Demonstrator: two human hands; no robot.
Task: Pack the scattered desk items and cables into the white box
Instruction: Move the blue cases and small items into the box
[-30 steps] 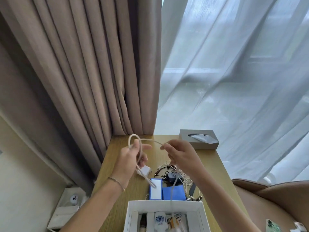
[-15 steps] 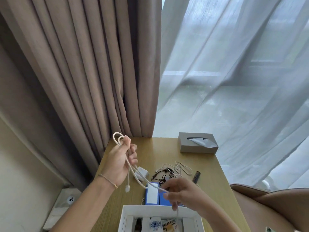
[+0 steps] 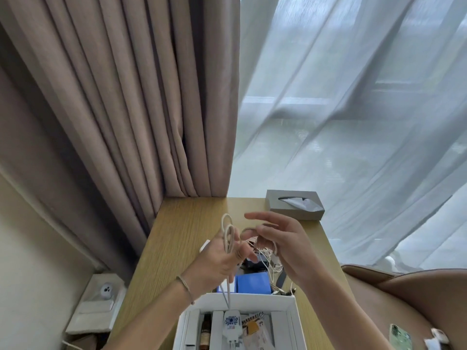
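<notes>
Left hand (image 3: pixel 222 263): raised above the bench (image 3: pixel 182 236), fingers curled round a bundle of white cable (image 3: pixel 227 231) whose loops stand up past the knuckles.
Cable: two strands drop from the left hand toward the white box (image 3: pixel 252 299); another run crosses to the right hand.
Right hand (image 3: pixel 285 243): just beside the left, index finger stretched out toward the left, the other fingers (image 3: pixel 267 233) bent with the cable passing under them; whether they truly pinch it cannot be told.
White box: at the near edge of the bench, open, divided into compartments, holding a white adapter with a blue pattern (image 3: pixel 231 324), a dark bottle (image 3: pixel 206 329) and a crinkled packet (image 3: pixel 255 329).
Blue box (image 3: pixel 252 282): on the bench just behind the white box.
Cable tangle (image 3: pixel 267 258): thin white and dark wires behind the blue box, partly hidden by the hands.
Tissue box (image 3: pixel 294 204): grey, at the far right corner of the bench.
Phone (image 3: pixel 400 335): on the brown chair (image 3: pixel 404 294) at right.
</notes>
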